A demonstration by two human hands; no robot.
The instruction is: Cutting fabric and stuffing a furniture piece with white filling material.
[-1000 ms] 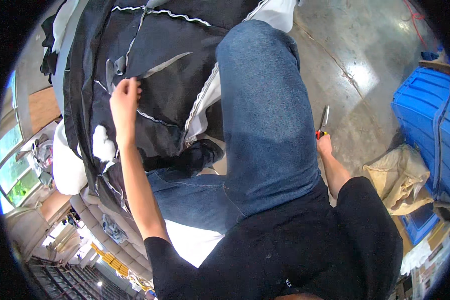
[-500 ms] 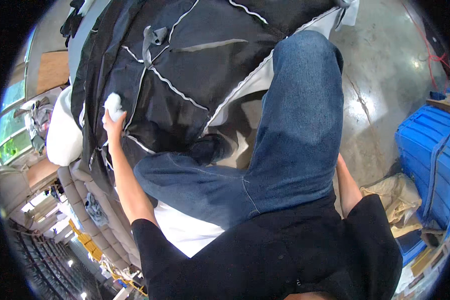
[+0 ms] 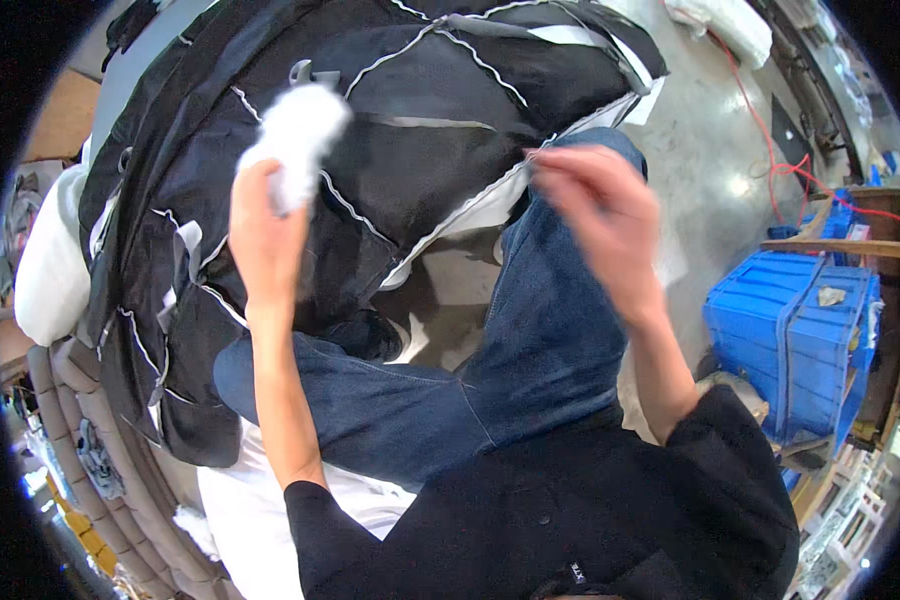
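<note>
My left hand [image 3: 268, 235] is closed round a wad of white fluffy stuffing [image 3: 308, 130], held up over a large piece of black fabric [image 3: 440, 185]. White seam edges cross the fabric, and grey strips [image 3: 185, 250] stick up from it. Its white-edged border [image 3: 470, 208] runs toward my right knee. Over that knee hovers my right hand [image 3: 605, 215], smeared by motion, its fingertips near the border. Whether those fingers hold anything is not clear.
At the right stands a blue bin [image 3: 770, 330] beside a wooden frame [image 3: 860, 250]. A red cord [image 3: 760, 120] trails over the concrete floor [image 3: 690, 150]. White bundles [image 3: 50, 270] and a padded grey-brown piece [image 3: 95, 420] lie at the left. My jeans-clad legs [image 3: 560, 270] border the fabric.
My left hand has raised the stuffing and brought it rightward over the fabric. My right hand has come up from beside my thigh to above the knee. The view has shifted.
</note>
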